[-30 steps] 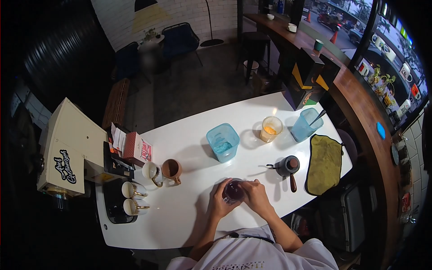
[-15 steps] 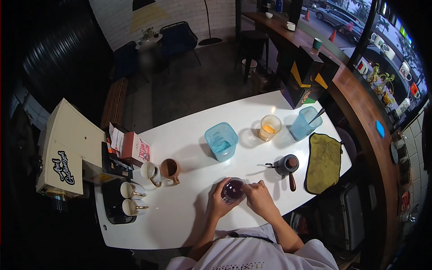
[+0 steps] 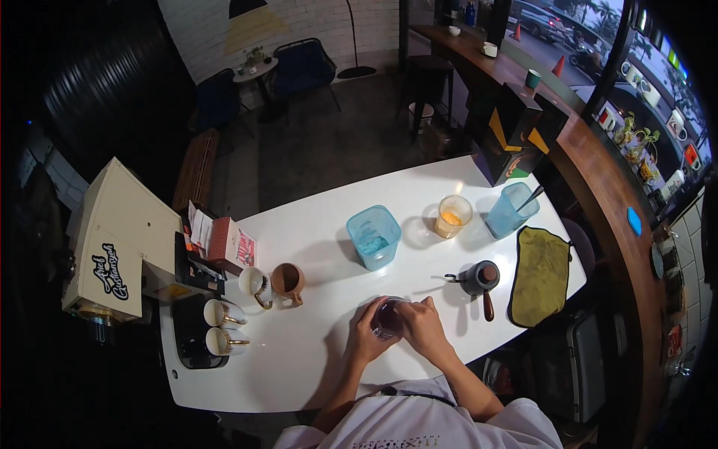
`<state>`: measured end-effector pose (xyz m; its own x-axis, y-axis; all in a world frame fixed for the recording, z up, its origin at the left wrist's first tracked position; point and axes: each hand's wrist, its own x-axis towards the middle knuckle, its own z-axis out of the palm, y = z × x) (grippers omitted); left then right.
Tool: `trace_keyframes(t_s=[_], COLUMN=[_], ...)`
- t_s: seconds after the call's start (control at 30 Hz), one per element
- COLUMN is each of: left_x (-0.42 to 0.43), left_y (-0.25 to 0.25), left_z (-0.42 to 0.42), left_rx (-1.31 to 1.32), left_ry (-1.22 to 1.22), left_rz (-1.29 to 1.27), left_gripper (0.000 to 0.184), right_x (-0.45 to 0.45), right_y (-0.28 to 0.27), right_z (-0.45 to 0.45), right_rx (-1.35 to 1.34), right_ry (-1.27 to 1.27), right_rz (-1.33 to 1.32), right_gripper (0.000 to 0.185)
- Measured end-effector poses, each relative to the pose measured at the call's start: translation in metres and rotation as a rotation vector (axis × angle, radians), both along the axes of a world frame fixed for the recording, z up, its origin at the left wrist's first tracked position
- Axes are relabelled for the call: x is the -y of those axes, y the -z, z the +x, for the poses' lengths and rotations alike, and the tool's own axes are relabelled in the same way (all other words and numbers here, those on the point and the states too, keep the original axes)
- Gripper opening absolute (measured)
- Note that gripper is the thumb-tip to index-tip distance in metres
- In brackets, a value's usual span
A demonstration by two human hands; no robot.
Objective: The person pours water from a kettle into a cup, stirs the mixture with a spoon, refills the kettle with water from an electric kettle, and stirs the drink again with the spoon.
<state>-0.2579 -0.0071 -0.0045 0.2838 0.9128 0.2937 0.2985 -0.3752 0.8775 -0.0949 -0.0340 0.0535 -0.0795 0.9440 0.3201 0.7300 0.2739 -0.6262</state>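
My left hand (image 3: 369, 337) is wrapped round the side of a clear glass of dark purple liquid (image 3: 387, 320) near the front of the white table. Over the glass's right rim, the fingers of my right hand (image 3: 422, 329) are pinched together; whatever they hold, if anything, is hidden. Beyond the glass stands a translucent blue container (image 3: 373, 238) with blue matter at its bottom. To the right of my hands is a dark grey pot (image 3: 477, 278) with a wooden handle.
Farther back are a glass with orange contents (image 3: 453, 217) and a second blue container (image 3: 511, 212) holding a dark-handled utensil. An olive cloth (image 3: 540, 277) lies at the right. A brown mug (image 3: 288, 282), white mugs (image 3: 226, 342) and a cream machine (image 3: 120, 247) occupy the left.
My right hand has shifted left, its fingers now over the glass's opening instead of beside the rim. My left hand keeps its hold. The whole view has shifted slightly.
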Motion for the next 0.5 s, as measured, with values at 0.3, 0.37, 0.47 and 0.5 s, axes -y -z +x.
trace_keyframes(t_s=[0.3, 0.37, 0.47, 0.5], left_x=[0.001, 0.000, -0.001, 0.000], left_y=[0.000, 0.002, 0.001, -0.001], left_z=[0.002, 0.000, 0.002, 0.003], left_rx=[0.056, 0.058, 0.060, 0.058], left_ry=[-0.003, -0.001, -0.003, -0.014], left_rz=[0.011, 0.008, 0.006, 0.006], left_gripper=[0.080, 0.080, 0.078, 0.078], right_x=[0.017, 0.019, 0.020, 0.019], right_y=[-0.010, -0.013, -0.016, -0.014], right_z=[-0.002, 0.004, 0.012, 0.014], right_rx=[0.026, 0.079, 0.125, 0.126], right_ry=[-0.152, -0.157, -0.133, -0.132], right_rz=[-0.150, -0.141, -0.122, -0.122], right_gripper=[0.025, 0.025, 0.032, 0.032])
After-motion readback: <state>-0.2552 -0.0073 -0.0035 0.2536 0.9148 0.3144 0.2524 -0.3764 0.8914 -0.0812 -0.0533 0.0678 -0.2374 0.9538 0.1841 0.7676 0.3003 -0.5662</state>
